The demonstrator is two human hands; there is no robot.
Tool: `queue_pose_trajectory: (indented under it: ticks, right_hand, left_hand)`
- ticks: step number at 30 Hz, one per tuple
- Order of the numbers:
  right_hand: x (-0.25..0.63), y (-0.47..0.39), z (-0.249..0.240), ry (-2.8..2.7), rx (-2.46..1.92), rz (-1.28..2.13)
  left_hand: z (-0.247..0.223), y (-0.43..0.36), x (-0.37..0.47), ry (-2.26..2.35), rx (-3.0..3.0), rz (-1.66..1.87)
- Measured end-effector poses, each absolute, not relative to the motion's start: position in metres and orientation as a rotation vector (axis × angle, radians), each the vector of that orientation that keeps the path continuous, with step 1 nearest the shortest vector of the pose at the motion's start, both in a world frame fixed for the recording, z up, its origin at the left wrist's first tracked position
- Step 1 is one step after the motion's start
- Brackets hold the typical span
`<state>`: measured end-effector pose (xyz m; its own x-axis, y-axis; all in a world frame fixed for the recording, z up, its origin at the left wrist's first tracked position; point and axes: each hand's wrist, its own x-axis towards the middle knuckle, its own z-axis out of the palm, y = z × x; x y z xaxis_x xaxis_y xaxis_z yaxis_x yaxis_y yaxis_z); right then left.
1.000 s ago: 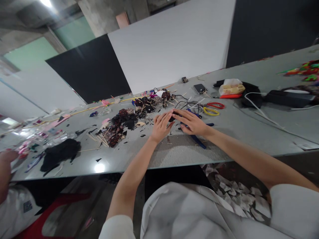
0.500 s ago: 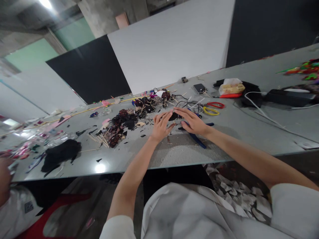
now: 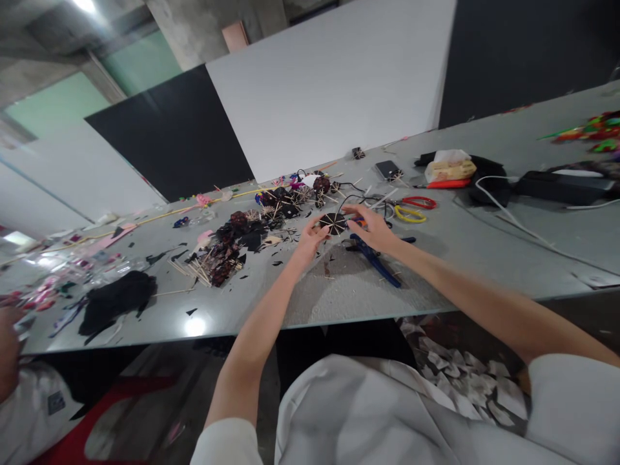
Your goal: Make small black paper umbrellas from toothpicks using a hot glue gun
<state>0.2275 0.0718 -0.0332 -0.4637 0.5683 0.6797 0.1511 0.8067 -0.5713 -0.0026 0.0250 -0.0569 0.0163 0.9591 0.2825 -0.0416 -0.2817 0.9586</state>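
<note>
A black disc (image 3: 332,223) with thin pale sticks fanning out from its centre is held just above the grey table. My left hand (image 3: 311,239) grips its left edge between thumb and fingers. On the other side, my right hand (image 3: 374,230) has thumb and fingers apart close to the disc's right edge; whether a fingertip touches it I cannot tell. Blue-handled pliers (image 3: 375,259) lie beneath and beside my right hand. Scissors with red (image 3: 419,203) and yellow handles (image 3: 409,214) rest a little beyond it.
Left of my hands lies a heap of dark scraps and sticks (image 3: 225,255), with similar spiky pieces (image 3: 281,203) behind. A phone (image 3: 387,170), a tissue pack (image 3: 450,169) and a white cable (image 3: 513,223) lie to the right. Another person's arm (image 3: 8,352) shows at far left.
My hands have moved apart from over the dark piece, the right one drawing back. The disc's face with its sticks now shows, tilted towards me.
</note>
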Motion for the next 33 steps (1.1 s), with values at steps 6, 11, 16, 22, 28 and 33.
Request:
queue_pose_trajectory:
  ticks: [6,11,16,22,28,33]
  right_hand:
    - [0.222,0.080,-0.048,-2.184,-0.554,0.405]
    - [0.219,0.070,-0.043,-2.272,-0.572,0.263]
    - [0.217,0.050,-0.032,-2.257,-0.530,0.161]
    - [0.216,0.040,-0.029,-2.216,-0.420,0.044]
    - [0.217,0.040,-0.029,-2.152,-0.365,0.004]
    - [0.221,0.043,-0.031,-1.989,-0.271,-0.044]
  left_hand:
    - [-0.045,0.017,0.001,0.958,1.176,1.408]
    - [-0.032,0.007,0.000,0.732,0.912,1.302]
    - [-0.019,-0.002,-0.006,0.588,0.695,1.293]
    - [-0.011,-0.009,-0.011,0.564,0.689,1.447]
    - [-0.012,-0.012,-0.013,0.525,0.742,1.390]
    - [-0.014,-0.016,-0.010,0.477,0.849,1.319]
